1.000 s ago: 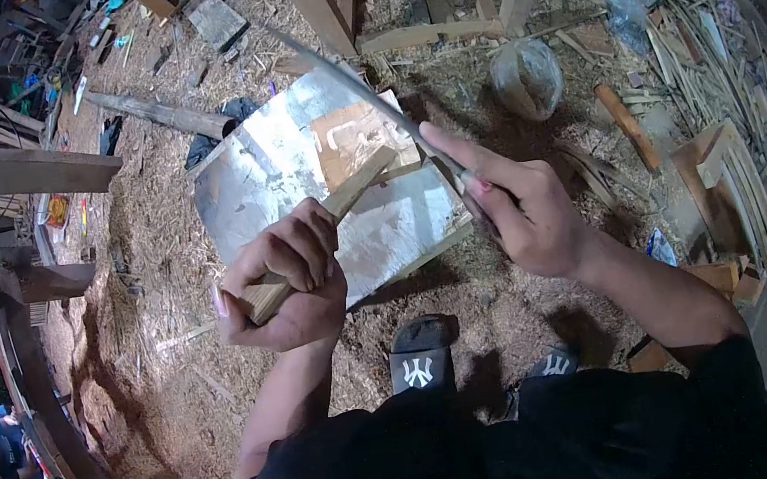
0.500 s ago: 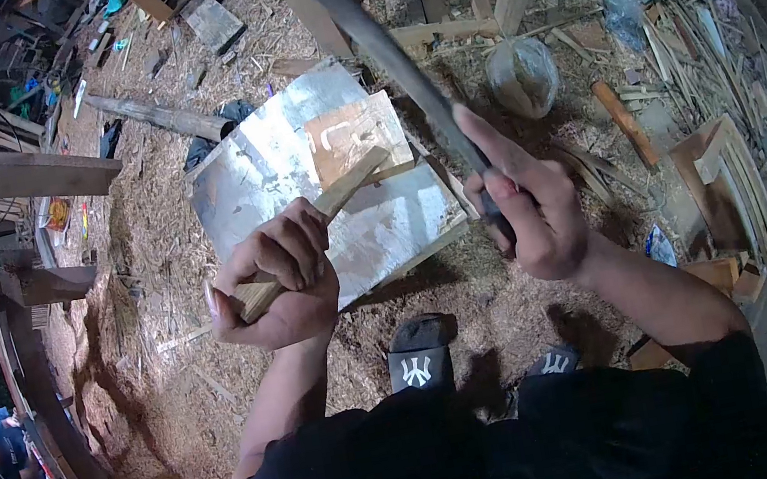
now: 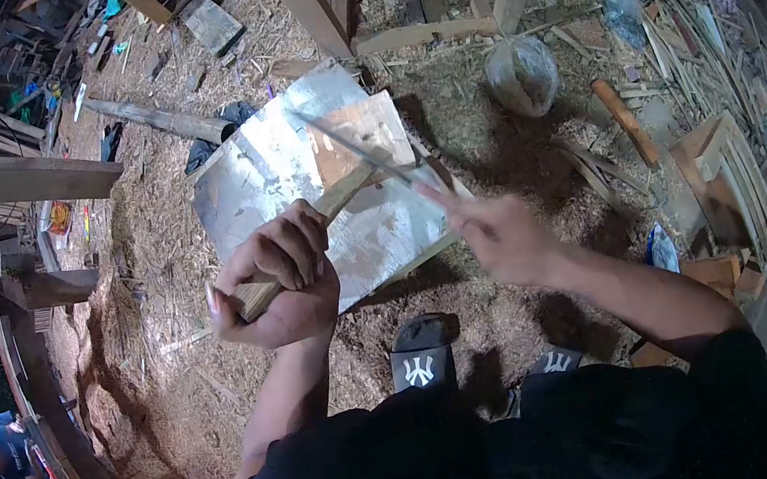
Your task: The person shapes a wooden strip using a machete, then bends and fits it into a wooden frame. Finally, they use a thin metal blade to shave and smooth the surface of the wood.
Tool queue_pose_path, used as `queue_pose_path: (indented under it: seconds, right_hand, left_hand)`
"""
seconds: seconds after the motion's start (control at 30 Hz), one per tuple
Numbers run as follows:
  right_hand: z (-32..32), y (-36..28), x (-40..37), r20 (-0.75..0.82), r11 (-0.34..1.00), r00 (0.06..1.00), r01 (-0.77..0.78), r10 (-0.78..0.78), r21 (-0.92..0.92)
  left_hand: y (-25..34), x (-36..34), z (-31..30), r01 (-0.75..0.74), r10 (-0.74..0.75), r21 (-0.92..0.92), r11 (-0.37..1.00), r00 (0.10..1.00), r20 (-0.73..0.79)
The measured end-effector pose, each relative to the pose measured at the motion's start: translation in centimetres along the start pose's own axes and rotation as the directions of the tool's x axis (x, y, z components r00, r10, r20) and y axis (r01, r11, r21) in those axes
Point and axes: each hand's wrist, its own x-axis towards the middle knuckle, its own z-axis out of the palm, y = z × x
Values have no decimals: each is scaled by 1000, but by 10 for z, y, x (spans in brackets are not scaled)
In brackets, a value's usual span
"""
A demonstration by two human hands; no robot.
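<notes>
My left hand [image 3: 279, 282] is closed round a short wooden stick [image 3: 347, 193], whose far end slants up and to the right. My right hand [image 3: 503, 238] grips a long, thin machete [image 3: 338, 138], its index finger stretched along the back and its handle hidden in the fist. Slightly blurred, the blade points up and left, crossing the stick's far end in this view. Under both lies a silvery, worn board [image 3: 237, 185] on the ground, with a smaller brown wooden board [image 3: 390, 127] on top of it.
Wood shavings cover the ground. A wooden frame [image 3: 425, 34] stands ahead, a clear plastic bag [image 3: 522, 79] near it. Scrap strips [image 3: 710, 68] pile up at right, with an orange-brown stick [image 3: 625, 123]. Beams [image 3: 19, 181] jut in from the left; a person [image 3: 12, 459] sits beyond them.
My right hand has moved slightly left and down, and the machete has swung from high above down across the stick's end. My left hand stays in place.
</notes>
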Motion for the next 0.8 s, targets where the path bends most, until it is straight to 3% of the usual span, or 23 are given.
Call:
queue_pose_path:
  seconds: [0.03,0.1,0.17,0.2,0.23,0.3,0.33,0.37,0.4,0.43,0.47,0.5,0.53,0.57,0.6,0.8]
  right_hand:
    - [-1,0,-2,172,929,918,-328,357,-173]
    - [-17,-7,6,122,945,941,-301,316,-126]
    - [-24,-24,9,20,987,987,-161,161,-2]
    - [-27,-23,12,-46,1000,999,24,-24,-13]
    - [-26,-19,10,-34,1000,999,19,-20,-14]
    - [-15,-1,3,-125,951,959,273,-256,147]
    - [-3,5,4,-128,947,939,322,-320,-5]
    - [-3,6,1,-132,945,937,326,-325,-8]
    - [-7,0,1,41,998,999,6,-4,-64]
    - [-9,-6,3,177,939,928,-300,328,-166]
    - [-15,-13,3,182,898,879,-429,441,-102]
    - [-15,-16,0,190,894,873,-440,449,-91]
    - [-16,-17,0,222,818,841,-535,493,213]
    - [-20,-17,4,259,664,817,-571,515,482]
    - [-19,-11,4,271,619,830,-547,487,564]
    - [-29,-18,8,336,495,788,-595,517,633]
  left_hand:
    - [0,-1,-1,9,-9,-40,999,1000,6]
    - [-3,2,0,-6,7,-44,999,1000,20]
    - [-2,-3,0,3,-2,-39,999,1000,9]
    - [-3,0,-1,-8,9,-38,999,1000,25]
    - [-3,-2,-2,-8,9,-33,999,999,34]
    - [-3,-3,-1,-2,3,-31,1000,1000,21]
    - [-3,-1,0,-3,4,-33,999,1000,20]
    - [-3,-1,-1,-8,8,-35,999,1000,25]
    - [-4,-2,-2,-2,2,-46,999,1000,3]
    - [-4,0,-5,4,-4,-57,998,1000,-10]
    - [-4,5,-9,9,-12,-82,997,999,-43]
    - [1,6,-10,31,-40,-102,994,995,-88]
    - [4,13,-5,40,-54,-60,997,969,-242]
    - [4,17,-17,53,-78,-104,993,963,-257]
    - [3,20,-27,69,-116,-155,985,942,-316]
    - [-1,30,-66,129,-301,-335,934,788,-537]
